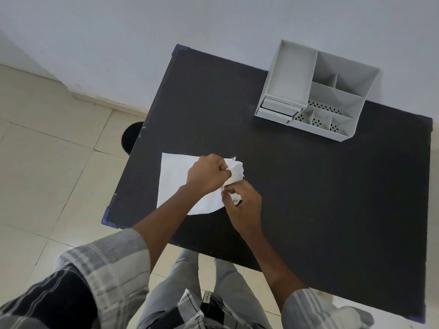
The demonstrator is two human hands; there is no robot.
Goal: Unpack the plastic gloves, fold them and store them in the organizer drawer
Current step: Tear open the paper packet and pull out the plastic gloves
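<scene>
Gloves sit bunched between both hands above a dark table: left hand fisted on the upper part, right hand pinching the lower end. White sheet lies beneath; organizer stands well apart.

L hand & R hand close together, fingers curled tight.

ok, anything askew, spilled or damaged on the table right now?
Nothing spilled or broken. The white sheet lies flat on the black table; both hands, left hand and right hand, grip the crumpled plastic glove above it. The organizer stands upright at the far edge, and its two small drawers stick out slightly.
</scene>
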